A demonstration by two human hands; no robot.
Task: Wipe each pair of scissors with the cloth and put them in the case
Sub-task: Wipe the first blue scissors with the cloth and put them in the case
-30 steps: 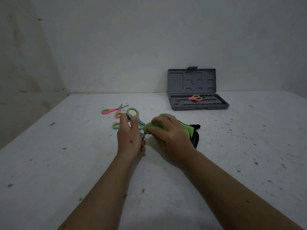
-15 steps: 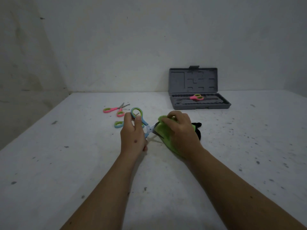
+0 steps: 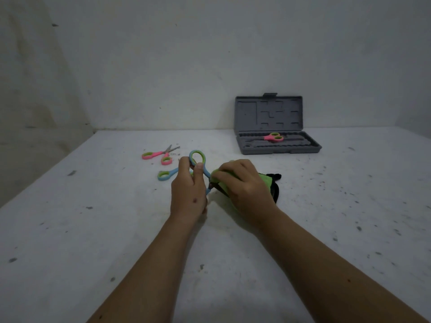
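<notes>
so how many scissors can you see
3. Pink scissors lie in the grey case; a second pink pair lies open on the table; blue scissors are in the hands, blades under the cloth.

Blue scissors, green-lined loops, held upright above table, blades wrapped in cloth. Cloth green with black edge, bunched, far end resting on table. Pink scissors flat on table, blades slightly open, far left. Case grey, lid upright, open; second pink pair lying inside tray.
</notes>
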